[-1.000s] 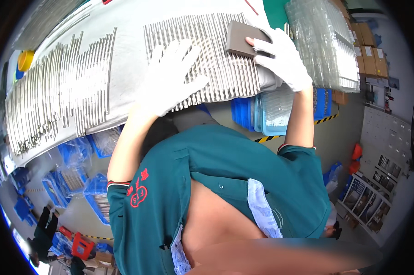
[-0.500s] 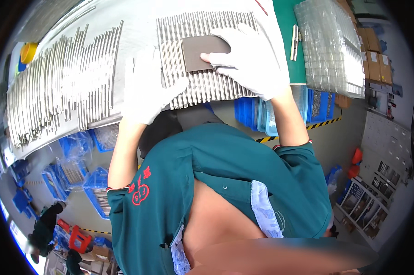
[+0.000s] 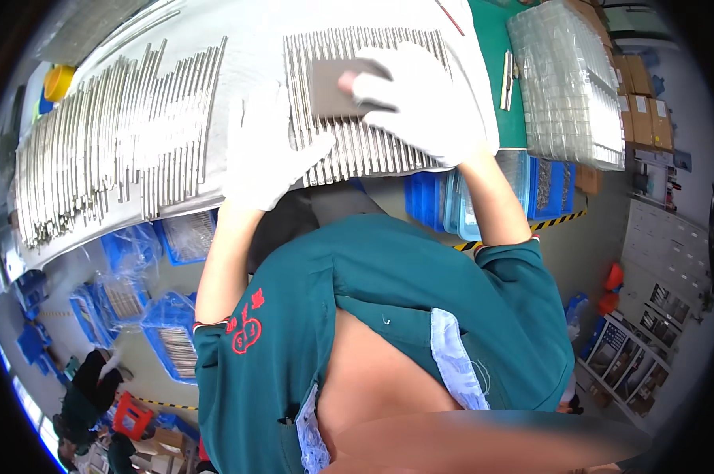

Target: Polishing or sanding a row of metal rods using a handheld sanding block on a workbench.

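On the left I have the left hand (image 3: pixel 262 154), open, with nothing in it that I can see. Its thumb is by the near left end of the row of metal sticks (image 3: pixel 365 154). The brown block (image 3: pixel 329 99) lies on top of that row, toward its left side. My right hand (image 3: pixel 432 103) holds the block by its right part, fingers over the top.

If I push too hard or crooked, I think the sticks could roll and bunch up. With no wall at the near edge, some could drop off. The block could also bump my left thumb.

A second bunch of sticks (image 3: pixel 120 134) sits on the left of the white cloth (image 3: pixel 250 47), with uneven ends. On the right are a green mat (image 3: pixel 491 39) and a stack of clear trays (image 3: pixel 566 87). In the room, blue bins (image 3: pixel 173 340) stand low on the left, and brown boxes (image 3: pixel 641 118) are far right.
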`<state>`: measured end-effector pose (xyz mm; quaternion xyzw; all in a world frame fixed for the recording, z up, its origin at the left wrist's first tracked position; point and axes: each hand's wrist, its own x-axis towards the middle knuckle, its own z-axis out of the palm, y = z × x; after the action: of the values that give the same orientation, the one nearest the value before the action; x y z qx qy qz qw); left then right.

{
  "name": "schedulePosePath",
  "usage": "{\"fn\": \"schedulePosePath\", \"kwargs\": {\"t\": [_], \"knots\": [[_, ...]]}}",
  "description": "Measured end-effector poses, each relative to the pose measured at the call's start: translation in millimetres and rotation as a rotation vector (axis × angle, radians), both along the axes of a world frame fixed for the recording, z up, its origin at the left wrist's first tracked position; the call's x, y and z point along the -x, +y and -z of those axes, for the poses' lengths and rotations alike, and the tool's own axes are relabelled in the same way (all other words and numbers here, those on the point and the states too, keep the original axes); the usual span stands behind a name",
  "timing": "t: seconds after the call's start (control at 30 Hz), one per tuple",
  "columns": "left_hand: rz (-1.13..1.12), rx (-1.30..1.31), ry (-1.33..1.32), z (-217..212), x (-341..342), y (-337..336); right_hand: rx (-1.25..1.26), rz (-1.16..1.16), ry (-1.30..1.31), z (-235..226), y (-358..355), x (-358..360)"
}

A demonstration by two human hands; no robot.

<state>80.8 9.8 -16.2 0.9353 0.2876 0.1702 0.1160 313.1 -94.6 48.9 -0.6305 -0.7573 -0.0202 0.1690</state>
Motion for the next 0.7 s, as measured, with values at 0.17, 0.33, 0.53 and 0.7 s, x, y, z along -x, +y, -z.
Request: {"fn": "schedulePosePath", "kwargs": {"t": [0.17,0.33,0.53,0.7], "knots": [[-0.029,0.040,-0.058,-5.9,1.1,-3.6,-0.324,0.581,0.986,5.8,-18.9,-46.6],[0.023,0.085,-0.018,-11.8,10.9,-10.3,-0.697,0.604,1.184,38.3,3.3,-84.8],[0.219,0.121,0.062,-20.3,24.6,-25.4,-0.783,0.664,1.104,54.7,13.0,-87.0],[0.312,0.068,0.037,-21.3,7.4,-21.7,-0.775,0.647,1.148,55.2,13.2,-82.4]]}}
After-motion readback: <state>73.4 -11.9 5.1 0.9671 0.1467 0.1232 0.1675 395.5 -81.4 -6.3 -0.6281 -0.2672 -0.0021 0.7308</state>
